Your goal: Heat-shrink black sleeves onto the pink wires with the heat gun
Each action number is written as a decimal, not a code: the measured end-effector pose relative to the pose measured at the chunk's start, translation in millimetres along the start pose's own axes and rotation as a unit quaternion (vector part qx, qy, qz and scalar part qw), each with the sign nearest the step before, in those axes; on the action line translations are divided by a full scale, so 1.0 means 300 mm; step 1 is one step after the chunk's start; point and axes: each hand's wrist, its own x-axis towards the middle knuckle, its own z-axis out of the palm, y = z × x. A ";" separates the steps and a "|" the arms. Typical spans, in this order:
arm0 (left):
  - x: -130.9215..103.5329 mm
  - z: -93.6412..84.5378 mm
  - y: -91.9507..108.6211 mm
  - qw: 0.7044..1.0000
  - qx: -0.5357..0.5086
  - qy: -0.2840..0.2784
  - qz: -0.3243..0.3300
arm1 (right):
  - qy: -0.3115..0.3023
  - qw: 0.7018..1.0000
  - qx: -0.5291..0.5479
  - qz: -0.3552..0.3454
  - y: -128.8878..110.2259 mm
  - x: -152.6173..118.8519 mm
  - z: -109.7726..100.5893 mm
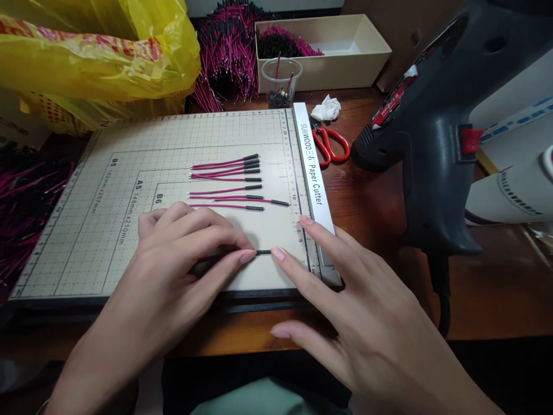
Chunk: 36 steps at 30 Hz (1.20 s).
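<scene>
1. So the thing in play is a thin black sleeve (pixel 263 252) lying flat near the 6 o'clock edge of the paper cutter board (pixel 276 227), pointing roughly 9-to-3. Looks like it belongs to a pink wire, but the rest is mostly hidden under the hand.
2. Handling, my guess: next to no weight, sleeve a bit stiff, wire behind it bendy. Probably not fragile, but skinny and smooth enough to roll. I'd grab it by the sleeve, not the floppy part.
3. Left hand (pixel 168 265) is on its 9 o'clock side, thumb and index finger pinching it, other fingers curled over.
4. Right hand (pixel 358 300) comes in from 4 o'clock. Its index fingertip meets the sleeve's 3 o'clock end; can't tell if it's pressing. Those fingers are spread, thumb well apart, no pinch.
5. Toward 11 from the sleeve there's a loose row of pink wires (pixel 228 179) with black ends, apart from both hands.
6. Further out on the table (pixel 375 196): red-handled scissors (pixel 344 143) between 1 and 2, a clear cup (pixel 280 86) near 12, and a big dark heat gun (pixel 449 127) around 2.
</scene>
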 end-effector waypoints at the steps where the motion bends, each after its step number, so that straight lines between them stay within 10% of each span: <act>1: -0.002 0.001 0.000 1.000 0.000 0.003 0.000 | 0.000 1.000 0.002 0.001 0.000 -0.001 0.000; 36: -0.005 0.012 0.005 1.000 -0.001 0.027 0.016 | -0.030 0.998 -0.011 -0.058 0.054 -0.014 -0.022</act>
